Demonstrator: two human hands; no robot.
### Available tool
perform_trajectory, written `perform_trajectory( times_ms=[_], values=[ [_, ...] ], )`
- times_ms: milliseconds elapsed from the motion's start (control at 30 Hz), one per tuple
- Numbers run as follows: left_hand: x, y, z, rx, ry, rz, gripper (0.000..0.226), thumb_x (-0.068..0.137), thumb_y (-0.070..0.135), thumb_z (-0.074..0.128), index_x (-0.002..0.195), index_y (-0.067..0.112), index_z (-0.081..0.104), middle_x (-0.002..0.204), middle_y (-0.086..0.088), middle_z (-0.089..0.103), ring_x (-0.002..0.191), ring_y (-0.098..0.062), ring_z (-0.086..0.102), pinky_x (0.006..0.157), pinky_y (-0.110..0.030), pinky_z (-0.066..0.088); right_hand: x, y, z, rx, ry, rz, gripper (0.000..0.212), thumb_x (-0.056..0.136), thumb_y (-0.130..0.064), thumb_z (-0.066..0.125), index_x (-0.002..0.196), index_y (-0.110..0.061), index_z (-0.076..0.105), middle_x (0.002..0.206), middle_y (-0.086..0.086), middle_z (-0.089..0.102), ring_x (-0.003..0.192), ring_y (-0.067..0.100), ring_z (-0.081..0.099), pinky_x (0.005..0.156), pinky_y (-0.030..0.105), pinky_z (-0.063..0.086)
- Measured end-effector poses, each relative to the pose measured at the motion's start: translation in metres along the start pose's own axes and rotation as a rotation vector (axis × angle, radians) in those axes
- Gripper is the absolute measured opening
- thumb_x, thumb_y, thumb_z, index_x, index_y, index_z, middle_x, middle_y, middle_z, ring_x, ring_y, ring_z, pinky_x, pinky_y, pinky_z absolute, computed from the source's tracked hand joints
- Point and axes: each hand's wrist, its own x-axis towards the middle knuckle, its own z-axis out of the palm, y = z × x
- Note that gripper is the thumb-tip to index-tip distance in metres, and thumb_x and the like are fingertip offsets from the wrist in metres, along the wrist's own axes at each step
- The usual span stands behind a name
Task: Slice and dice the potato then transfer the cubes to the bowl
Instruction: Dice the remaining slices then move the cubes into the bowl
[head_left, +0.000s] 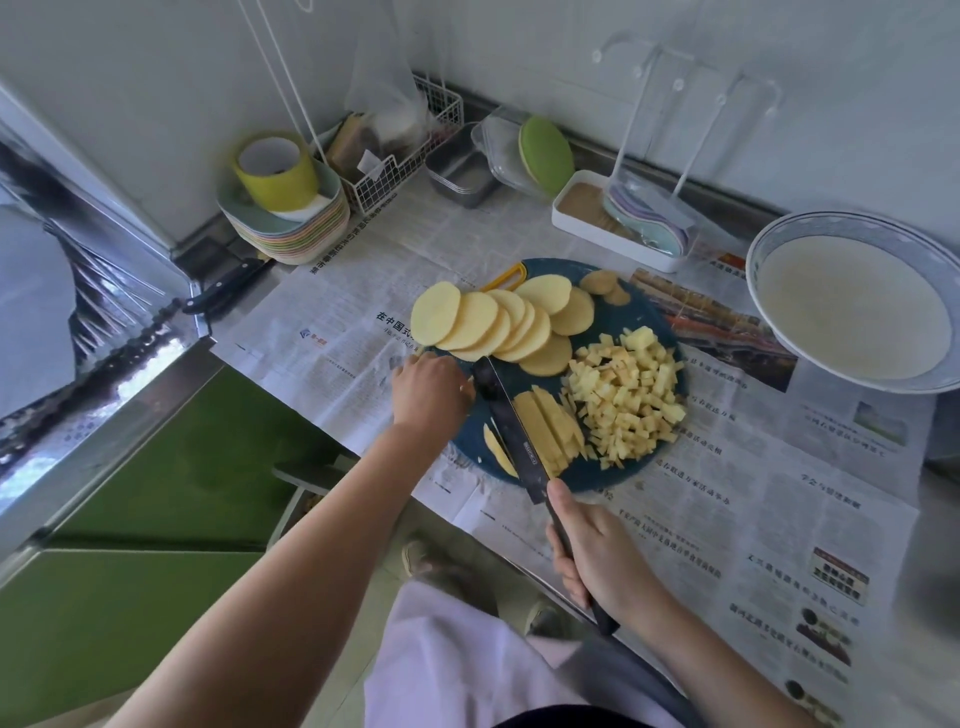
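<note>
A round dark blue cutting board (644, 317) lies on newspaper. Several round potato slices (493, 322) fan across its far left. A heap of potato cubes (628, 395) sits on its right side. Potato strips (550, 431) lie at the near middle, with one loose piece (496, 447) left of the blade. My right hand (597, 556) grips the black handle of a dark knife (511, 426), whose blade lies across the board beside the strips. My left hand (428, 389) rests at the board's left edge with fingers curled under, near the knife tip. The white bowl (779, 244) stands at the far right.
Stacked pastel plates with a yellow-green cup (275, 166) stand at the back left beside a wire basket (400, 161). A metal tin (462, 166), a green lid (545, 153) and a white tray rack (613, 218) line the back. Another black-handled knife (223, 288) lies left. The counter edge runs near my body.
</note>
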Motion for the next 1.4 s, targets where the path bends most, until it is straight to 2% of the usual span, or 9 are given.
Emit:
perform_trajectory(
  times_ms=[133, 367, 567, 833, 967, 1067, 1200, 1300, 1400],
  values=[
    [-0.010, 0.004, -0.001, 0.038, -0.084, -0.104, 0.030, 0.089, 0.023, 0.053, 0.061, 0.012, 0.046, 0.067, -0.001, 0.046, 0.080, -0.026, 0.050, 0.072, -0.033, 0.038, -0.002, -0.002, -0.006, 0.005, 0.037, -0.012, 0.059, 0.094, -0.057, 0.034, 0.062, -0.007, 0.043, 0.046, 0.010, 0.034, 0.036, 0.019, 0.030, 0.038, 0.026, 0.027],
    [-0.030, 0.004, -0.003, -0.081, -0.219, -0.126, 0.031, 0.092, 0.024, 0.051, 0.065, 0.010, 0.045, 0.066, -0.003, 0.046, 0.060, -0.019, 0.045, 0.049, -0.026, 0.035, -0.003, -0.002, -0.010, -0.003, 0.056, -0.044, 0.061, 0.095, -0.056, 0.033, 0.059, -0.008, 0.042, 0.045, 0.009, 0.035, 0.036, 0.019, 0.031, 0.039, 0.028, 0.027],
    [-0.014, -0.016, -0.017, -0.347, -0.013, -0.183, 0.017, 0.092, 0.024, 0.061, 0.102, 0.010, 0.058, 0.096, -0.006, 0.058, 0.084, -0.023, 0.059, 0.072, -0.034, 0.052, -0.008, 0.000, -0.011, -0.022, 0.062, -0.059, 0.061, 0.095, -0.056, 0.033, 0.060, -0.007, 0.043, 0.046, 0.010, 0.035, 0.037, 0.019, 0.032, 0.040, 0.027, 0.028],
    [-0.032, 0.002, 0.004, -0.451, 0.025, -0.202, 0.015, 0.086, -0.001, 0.053, 0.083, -0.001, 0.068, 0.084, -0.015, 0.068, 0.077, -0.030, 0.065, 0.070, -0.040, 0.057, -0.014, -0.001, -0.012, -0.039, 0.087, -0.068, 0.059, 0.094, -0.056, 0.032, 0.061, -0.009, 0.041, 0.045, 0.007, 0.035, 0.037, 0.019, 0.032, 0.040, 0.027, 0.028],
    [-0.041, 0.010, 0.012, -0.449, -0.007, -0.195, 0.016, 0.084, -0.003, 0.053, 0.077, 0.004, 0.066, 0.074, -0.007, 0.062, 0.065, -0.020, 0.056, 0.056, -0.025, 0.047, -0.017, -0.001, -0.014, -0.077, 0.098, -0.088, 0.061, 0.094, -0.058, 0.032, 0.061, -0.008, 0.043, 0.046, 0.008, 0.036, 0.038, 0.020, 0.032, 0.040, 0.027, 0.028],
    [-0.040, 0.010, 0.020, -0.491, -0.053, -0.204, 0.019, 0.084, -0.002, 0.051, 0.069, 0.009, 0.055, 0.066, -0.009, 0.053, 0.060, -0.019, 0.046, 0.055, -0.029, 0.041, -0.019, -0.002, -0.018, -0.121, 0.114, -0.110, 0.065, 0.090, -0.062, 0.032, 0.063, -0.004, 0.043, 0.048, 0.008, 0.036, 0.038, 0.019, 0.033, 0.042, 0.028, 0.030],
    [-0.043, 0.012, 0.011, -0.466, -0.008, -0.196, 0.021, 0.088, 0.004, 0.043, 0.073, 0.009, 0.057, 0.070, -0.010, 0.055, 0.061, -0.023, 0.046, 0.055, -0.030, 0.036, -0.019, -0.008, -0.028, -0.398, 0.204, -0.178, 0.065, 0.087, -0.064, 0.028, 0.058, -0.008, 0.041, 0.045, -0.003, 0.036, 0.036, 0.007, 0.033, 0.044, 0.024, 0.029],
    [-0.054, 0.015, -0.017, -0.400, 0.156, -0.096, 0.027, 0.097, 0.007, 0.041, 0.109, 0.010, 0.065, 0.102, -0.003, 0.063, 0.080, -0.017, 0.055, 0.069, -0.028, 0.041, -0.023, -0.018, -0.043, -0.756, 0.241, -0.194, 0.056, 0.088, -0.064, 0.021, 0.066, -0.018, 0.045, 0.053, -0.006, 0.046, 0.045, 0.004, 0.042, 0.046, 0.020, 0.034],
    [-0.069, 0.018, -0.042, -0.402, 0.266, 0.282, 0.029, 0.092, -0.001, 0.045, 0.108, 0.013, 0.065, 0.102, 0.005, 0.062, 0.088, -0.011, 0.057, 0.075, -0.025, 0.048, -0.027, -0.027, -0.056, -1.130, 0.248, -0.218, 0.056, 0.092, -0.066, 0.016, 0.080, -0.020, 0.046, 0.066, -0.005, 0.050, 0.061, 0.010, 0.050, 0.056, 0.024, 0.041]
  ],
)
